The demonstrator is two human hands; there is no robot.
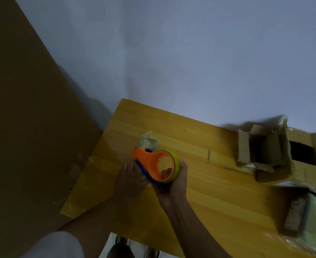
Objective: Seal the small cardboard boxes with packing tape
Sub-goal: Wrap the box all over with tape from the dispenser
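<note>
tape gun in hand, boxes off to the right

feet and a white sleeve (60,244) sit lowest in the frame, closest to the lens, w/ both forearms reaching up over the yellow wood worktop (200,192).

right hand (172,185) has its grip clamped on the tape dispenser (157,164): fingers come through the hollow of the yellow-green roll, thumb wraps the outside. orange frame faces up at the cam, blue edge on its left side. left hand (129,181) lies just beside that blue edge, fingers fairly straight and touching or nearly touching it; looks like it's feeling for the tape end, but can't tell if it pinches anything, too blurry. a crumpled bit of clear tape (148,141) lies on the worktop just past the dispenser nose.

key relation: the open cardboard box (261,149) sits well apart to the right of both hands, near the far right edge, flaps up and unsealed. more cardboard and plastic-wrapped stuff (306,211) is piled nearer on the right, smeared by motion so details are unclear. the right hand is the nearer one to the box, and the dispenser's nose points up-left, away from it. so imo the next move needs the dispenser swung round rightward, or the box pulled in toward centre w/ the free left hand.

a big brown cardboard sheet (23,127) leans at left, off the worktop.

sealing not started on the visible box.
</note>
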